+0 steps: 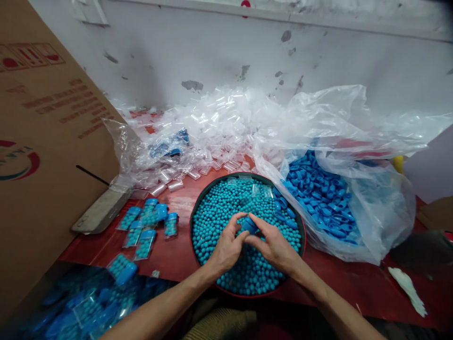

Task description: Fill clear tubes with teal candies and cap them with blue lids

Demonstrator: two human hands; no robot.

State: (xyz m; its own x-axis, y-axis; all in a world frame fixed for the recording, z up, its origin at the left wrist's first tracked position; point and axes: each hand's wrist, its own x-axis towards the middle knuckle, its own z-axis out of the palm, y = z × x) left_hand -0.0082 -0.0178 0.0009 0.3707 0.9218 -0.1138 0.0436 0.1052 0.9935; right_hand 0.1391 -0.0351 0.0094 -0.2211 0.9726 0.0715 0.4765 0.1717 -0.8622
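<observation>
Far pale wall (pixel 148 52) with chipped grey patches (pixel 192 85), white ledge (pixel 318 21) running above, glossy red counter (pixel 166 262) near.

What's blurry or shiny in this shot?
Head view: glare streaks the plastic pieces and the bag; head view, lower left: the heaped packs look dim and blurred, while the beads look clearer; head view, top right: the corner falls dark.
</observation>
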